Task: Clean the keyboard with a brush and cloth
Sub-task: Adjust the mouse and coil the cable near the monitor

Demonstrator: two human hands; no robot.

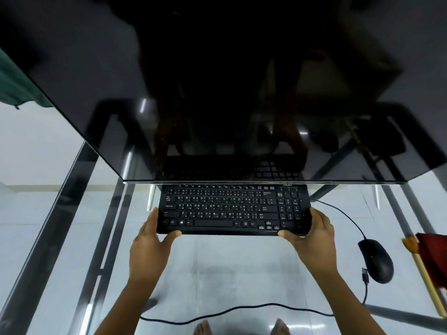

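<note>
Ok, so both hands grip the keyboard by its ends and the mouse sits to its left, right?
Not quite: the mouse lies to the right of the keyboard, not the left, as the head view shows. The rest holds: the left hand and right hand grip the keyboard by its ends.

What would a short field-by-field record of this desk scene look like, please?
surface: glass desk
keyboard: black, keys up, just below the lower edge of the monitor
left hand: grips the keyboard's left end
right hand: grips the keyboard's right end
keyboard lifted or resting: cannot tell
mouse: black, wired, right of the keyboard, untouched
brush: wooden handle, at the right edge of the view, untouched
cloth: red, beside the brush, untouched
</note>
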